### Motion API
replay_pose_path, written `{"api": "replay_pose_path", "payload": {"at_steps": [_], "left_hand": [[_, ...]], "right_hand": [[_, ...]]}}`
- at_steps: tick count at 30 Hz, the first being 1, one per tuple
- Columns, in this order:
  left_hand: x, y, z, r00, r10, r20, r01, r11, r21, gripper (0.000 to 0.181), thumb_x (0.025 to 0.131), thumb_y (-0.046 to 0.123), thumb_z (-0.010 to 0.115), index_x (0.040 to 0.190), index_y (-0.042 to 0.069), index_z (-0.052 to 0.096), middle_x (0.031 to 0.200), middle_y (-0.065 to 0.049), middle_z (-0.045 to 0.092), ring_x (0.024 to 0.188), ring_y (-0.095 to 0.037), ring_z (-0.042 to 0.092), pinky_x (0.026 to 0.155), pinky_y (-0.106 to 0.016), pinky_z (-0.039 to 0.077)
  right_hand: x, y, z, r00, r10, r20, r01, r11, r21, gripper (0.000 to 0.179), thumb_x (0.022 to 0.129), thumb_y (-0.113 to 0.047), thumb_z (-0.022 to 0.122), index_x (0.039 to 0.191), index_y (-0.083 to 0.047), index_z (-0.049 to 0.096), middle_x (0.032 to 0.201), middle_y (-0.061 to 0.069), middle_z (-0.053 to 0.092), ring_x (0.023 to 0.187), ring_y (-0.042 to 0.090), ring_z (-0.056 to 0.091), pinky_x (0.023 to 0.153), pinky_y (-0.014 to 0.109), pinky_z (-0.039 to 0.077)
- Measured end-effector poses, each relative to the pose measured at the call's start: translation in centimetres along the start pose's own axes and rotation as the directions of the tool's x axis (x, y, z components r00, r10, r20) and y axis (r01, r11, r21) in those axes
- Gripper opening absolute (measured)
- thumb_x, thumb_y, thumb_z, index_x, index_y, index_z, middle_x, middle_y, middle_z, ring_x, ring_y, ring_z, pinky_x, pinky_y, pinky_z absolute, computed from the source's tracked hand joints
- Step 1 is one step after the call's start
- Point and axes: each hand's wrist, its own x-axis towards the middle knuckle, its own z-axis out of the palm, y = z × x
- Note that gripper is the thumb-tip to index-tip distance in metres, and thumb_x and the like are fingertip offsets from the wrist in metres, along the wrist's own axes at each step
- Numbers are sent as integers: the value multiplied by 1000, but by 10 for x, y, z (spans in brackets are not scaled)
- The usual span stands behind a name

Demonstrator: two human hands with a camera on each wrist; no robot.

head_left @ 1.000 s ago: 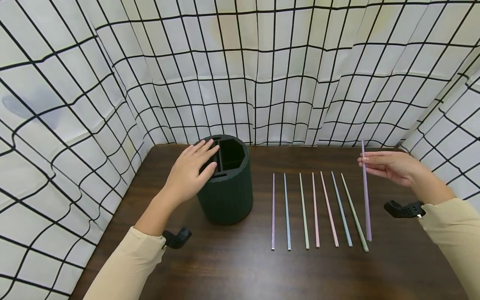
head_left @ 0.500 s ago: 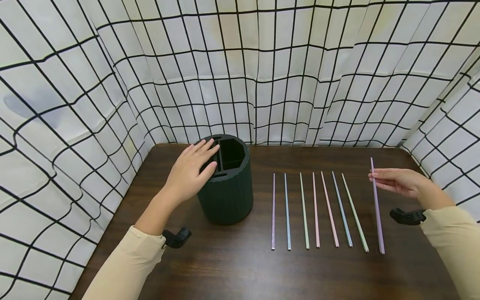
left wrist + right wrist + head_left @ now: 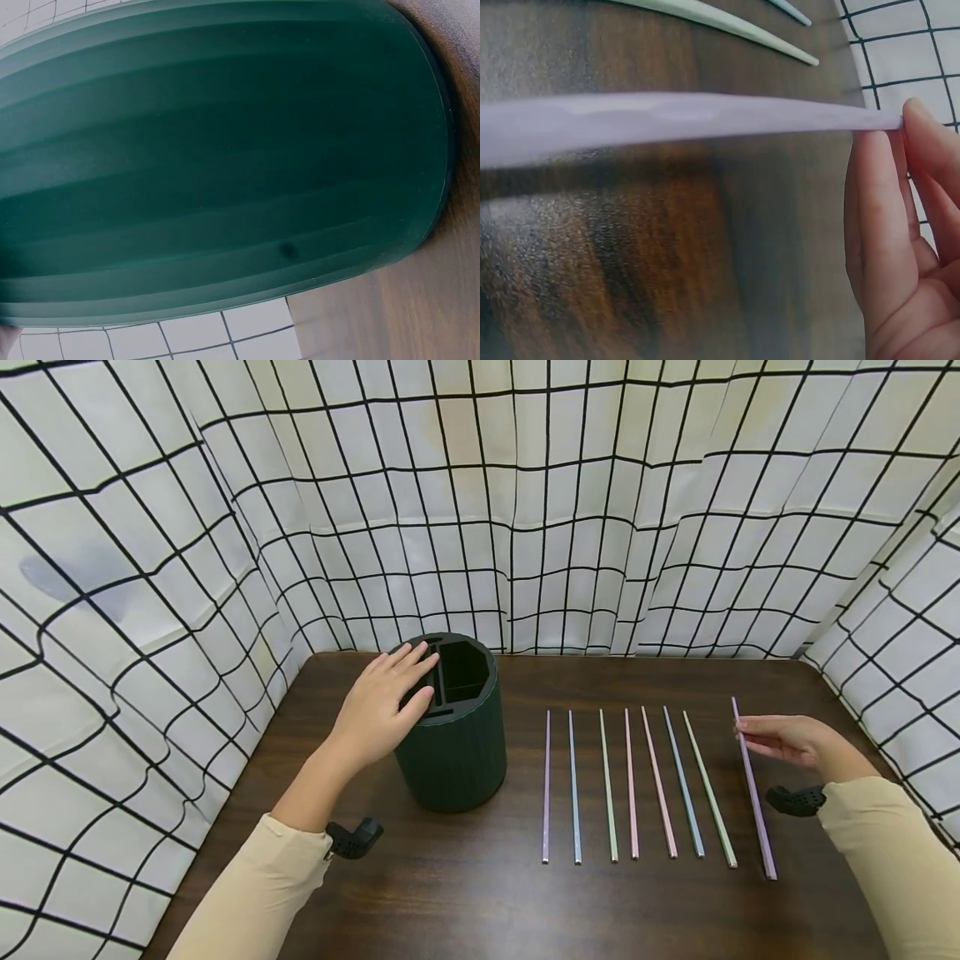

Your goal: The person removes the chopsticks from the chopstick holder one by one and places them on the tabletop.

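Observation:
Between thumb and fingers my right hand (image 3: 787, 745) pinches a purple chopstick (image 3: 755, 802) near its thin far end. In the right wrist view this chopstick (image 3: 667, 120) runs level across the picture, close over the wood with its shadow below. My left hand (image 3: 382, 702) rests with spread, straight fingers on the rim of a dark green ribbed utensil holder (image 3: 453, 760). The holder stands upright and has divided compartments; the left one is partly hidden by the hand. Its ribbed side (image 3: 225, 150) fills most of the left wrist view.
Left of the held chopstick lie several more in a spaced row: green (image 3: 708, 789), blue (image 3: 684, 781), pink (image 3: 659, 781) and others, out to a purple one (image 3: 546, 785). The brown table (image 3: 450, 893) meets a white curtain with black grid lines (image 3: 570, 527) behind.
My right hand has brought the purple chopstick down and toward me, first rightward, then slightly back left. The left hand stays on the holder, and the row of chopsticks keeps its place.

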Motion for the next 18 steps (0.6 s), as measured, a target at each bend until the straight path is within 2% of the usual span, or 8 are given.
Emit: {"api": "replay_pose_path", "payload": {"at_steps": [4, 8, 18], "left_hand": [[-1, 0, 0, 1000, -7, 3, 7, 1000, 0, 53, 105, 34, 40, 155, 14, 38, 163, -9, 30, 154, -31, 22, 128, -51, 10], [-2, -1, 2, 1000, -7, 6, 7, 1000, -1, 53, 105, 34, 40, 155, 14, 38, 163, -9, 30, 154, -31, 22, 128, -51, 10], [-1, 0, 2, 1000, 0, -4, 0, 1000, -3, 53, 105, 35, 40, 154, 14, 39, 163, -8, 31, 154, -30, 22, 128, -51, 11]], "right_hand": [[4, 5, 0, 1000, 12, 0, -12, 1000, 4, 27, 98, -6, 59, 83, -20, 76, 87, -5, 76, 82, 5, 73, 78, 21, 61], [4, 11, -1, 999, 29, -28, -30, 999, -39, 27, 99, -6, 59, 83, -19, 77, 87, -5, 76, 81, 6, 73, 79, 23, 61], [6, 15, 3, 985, 52, -164, -68, 993, -95, 30, 98, -6, 60, 76, -18, 77, 78, -6, 74, 73, 5, 72, 75, 24, 62]]}}
